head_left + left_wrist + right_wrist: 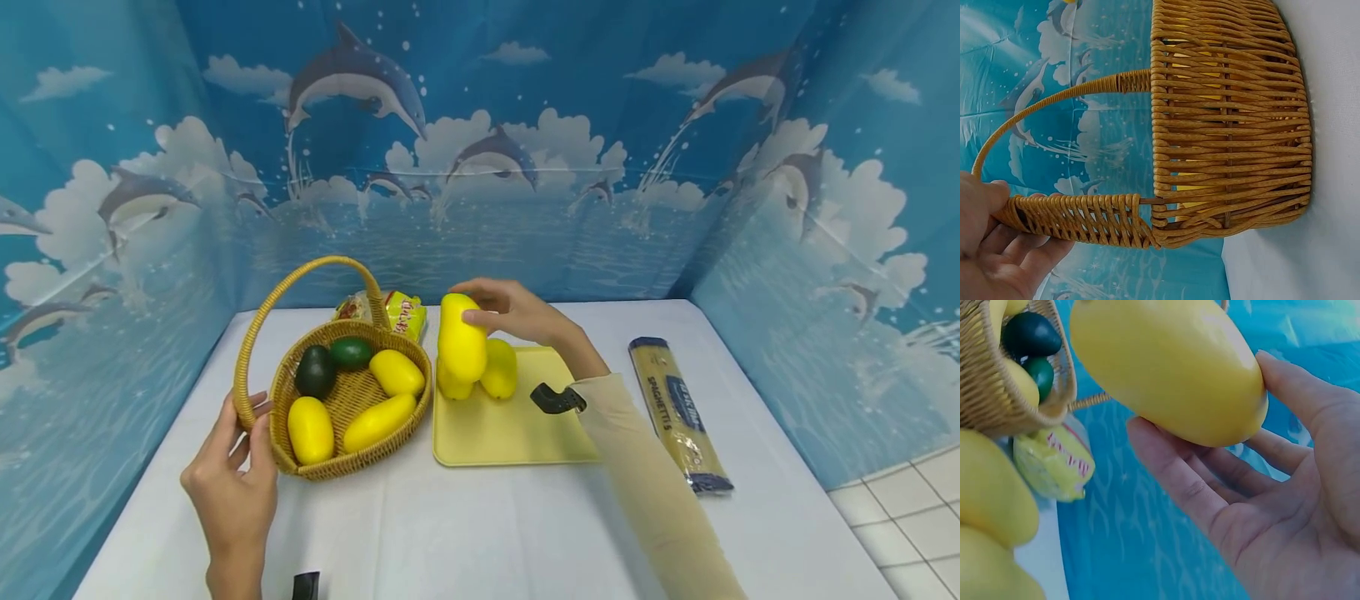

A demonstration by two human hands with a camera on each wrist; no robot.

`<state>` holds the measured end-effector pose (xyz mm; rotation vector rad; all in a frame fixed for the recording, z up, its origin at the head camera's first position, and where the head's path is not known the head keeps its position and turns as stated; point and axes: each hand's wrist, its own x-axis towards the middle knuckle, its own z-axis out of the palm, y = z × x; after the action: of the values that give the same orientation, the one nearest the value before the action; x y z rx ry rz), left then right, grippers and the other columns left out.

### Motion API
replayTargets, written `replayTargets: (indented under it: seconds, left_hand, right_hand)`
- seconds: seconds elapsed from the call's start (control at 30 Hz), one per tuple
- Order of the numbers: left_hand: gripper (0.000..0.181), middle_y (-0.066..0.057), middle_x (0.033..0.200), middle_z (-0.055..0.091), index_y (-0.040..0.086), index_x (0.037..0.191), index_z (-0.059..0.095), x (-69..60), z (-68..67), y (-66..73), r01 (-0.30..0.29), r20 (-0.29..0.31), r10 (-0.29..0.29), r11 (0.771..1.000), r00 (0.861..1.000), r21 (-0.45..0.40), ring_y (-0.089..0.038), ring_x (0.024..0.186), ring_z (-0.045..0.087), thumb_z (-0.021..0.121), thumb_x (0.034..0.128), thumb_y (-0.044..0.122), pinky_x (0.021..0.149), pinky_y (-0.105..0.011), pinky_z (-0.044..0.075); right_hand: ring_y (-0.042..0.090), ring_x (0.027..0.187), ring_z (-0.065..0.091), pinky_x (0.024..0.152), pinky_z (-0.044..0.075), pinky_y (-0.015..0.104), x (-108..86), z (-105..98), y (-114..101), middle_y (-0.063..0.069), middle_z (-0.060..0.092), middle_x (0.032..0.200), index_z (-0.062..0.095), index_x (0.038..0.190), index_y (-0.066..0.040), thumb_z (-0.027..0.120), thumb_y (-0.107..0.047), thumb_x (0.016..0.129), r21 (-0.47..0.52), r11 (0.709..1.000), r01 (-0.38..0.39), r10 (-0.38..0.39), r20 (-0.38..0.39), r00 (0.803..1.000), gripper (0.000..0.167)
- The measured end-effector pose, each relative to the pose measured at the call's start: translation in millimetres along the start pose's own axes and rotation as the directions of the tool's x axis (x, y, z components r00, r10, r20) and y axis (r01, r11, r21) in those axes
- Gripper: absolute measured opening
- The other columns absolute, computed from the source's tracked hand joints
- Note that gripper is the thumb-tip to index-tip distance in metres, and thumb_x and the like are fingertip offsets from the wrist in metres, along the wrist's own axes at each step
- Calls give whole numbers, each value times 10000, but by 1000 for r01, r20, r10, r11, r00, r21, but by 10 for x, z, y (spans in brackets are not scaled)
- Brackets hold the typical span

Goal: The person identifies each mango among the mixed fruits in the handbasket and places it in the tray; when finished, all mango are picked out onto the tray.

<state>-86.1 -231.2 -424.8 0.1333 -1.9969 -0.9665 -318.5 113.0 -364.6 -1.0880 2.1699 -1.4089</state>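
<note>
My left hand (236, 479) holds one side of the handle (257, 333) of a wicker basket (318, 472). In the left wrist view, thumb and fingers lie around the handle's woven part (1079, 215). Inside the basket are two dark green avocados (315, 372) and three yellow mangoes (310, 430). My right hand (521, 312) grips another yellow mango (461, 337) between thumb and fingers, raised over the left end of a pale yellow tray (525, 437). Two more mangoes (500, 369) are on the tray, one partly hidden behind the held mango.
Behind the basket lies a yellow-green food packet (406, 315), partly covered by the basket and its handle. A spaghetti pack (678, 412) lies right of the tray on the white tablecloth (450, 533). A dolphin-printed curtain (495, 242) surrounds the table's back and sides.
</note>
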Motion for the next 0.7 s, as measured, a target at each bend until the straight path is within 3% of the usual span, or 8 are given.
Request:
replayTargets:
  seconds: [0.37,0.7]
  left_hand:
    - [513,-177,1265,769,32,1485,644,-10,-3,-38,17,5,-17,1000,1000,-3,111,1161,657,709,990,-85,899,-72,530]
    - [493,-179,1265,768,10,1479,640,-3,15,-41,15,8,-15,1000,1000,4,114,1168,651,706,998,-74,905,-71,528]
  right_hand:
    - [356,1393,580,1080,592,533,-328,-115,289,154,556,1561,438,1636,-74,497,-275,1166,47,996,-69,73,-87,994,515]
    - [429,1398,560,1046,620,504,-617,-228,579,218,478,1608,385,1655,-22,484,-242,1176,54,988,-148,154,-143,978,536]
